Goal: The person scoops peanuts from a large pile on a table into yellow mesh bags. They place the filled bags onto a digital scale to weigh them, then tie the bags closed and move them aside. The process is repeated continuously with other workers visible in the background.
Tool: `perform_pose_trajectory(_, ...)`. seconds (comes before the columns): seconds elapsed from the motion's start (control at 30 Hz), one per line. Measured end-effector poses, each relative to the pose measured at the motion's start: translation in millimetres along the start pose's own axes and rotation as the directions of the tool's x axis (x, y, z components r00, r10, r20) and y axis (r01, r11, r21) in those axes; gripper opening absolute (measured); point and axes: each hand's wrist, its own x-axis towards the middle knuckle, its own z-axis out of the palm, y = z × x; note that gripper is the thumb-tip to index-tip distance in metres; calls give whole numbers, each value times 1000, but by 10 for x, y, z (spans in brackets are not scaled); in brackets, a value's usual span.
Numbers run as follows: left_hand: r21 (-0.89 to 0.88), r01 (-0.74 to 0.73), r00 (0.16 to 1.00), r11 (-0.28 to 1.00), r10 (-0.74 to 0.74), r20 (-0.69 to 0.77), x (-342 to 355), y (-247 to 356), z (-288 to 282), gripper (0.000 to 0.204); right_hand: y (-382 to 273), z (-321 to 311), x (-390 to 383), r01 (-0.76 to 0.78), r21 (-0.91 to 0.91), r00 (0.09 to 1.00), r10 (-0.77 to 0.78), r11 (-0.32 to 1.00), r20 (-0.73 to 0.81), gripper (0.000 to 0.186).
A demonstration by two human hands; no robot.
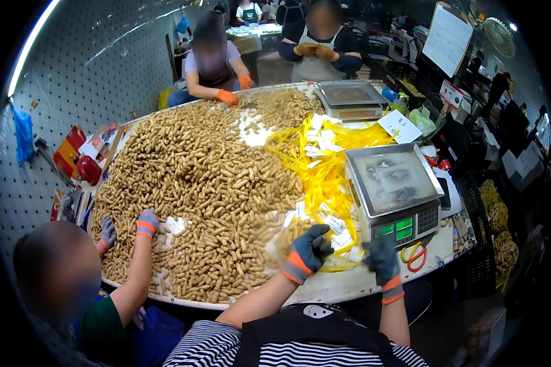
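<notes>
My left hand (pixel 310 249), in a dark grey glove with an orange and grey cuff, is over the near table edge with its fingers curled together. What lies between them, if anything, I cannot make out. Right beside it are yellow mesh bags (pixel 324 183) with white paper tags (pixel 335 224). My right hand (pixel 382 260), gloved alike, is raised in front of the near weighing scale (pixel 390 183); motion smears its fingers. A great heap of unshelled peanuts (pixel 196 177) covers the table from the left up to the bags.
Red and yellow-handled scissors (pixel 417 255) lie by the near scale. A second scale (pixel 351 98) stands at the far side. A co-worker's gloved hand (pixel 147 224) touches the peanuts at left; another's orange gloves (pixel 228 98) work at the far edge. Black crates (pixel 480 244) stand right.
</notes>
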Motion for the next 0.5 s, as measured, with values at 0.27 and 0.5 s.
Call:
perform_pose_trajectory(0.27,806,-374,925,458,252,285,-106,-25,-68,24,191,163,-290,45,-665,825,348,746,446,33)
perform_pose_trajectory(0.5,960,-53,991,277,132,17,-334,358,606,23,-470,315,-54,561,-822,824,27,99,566,18)
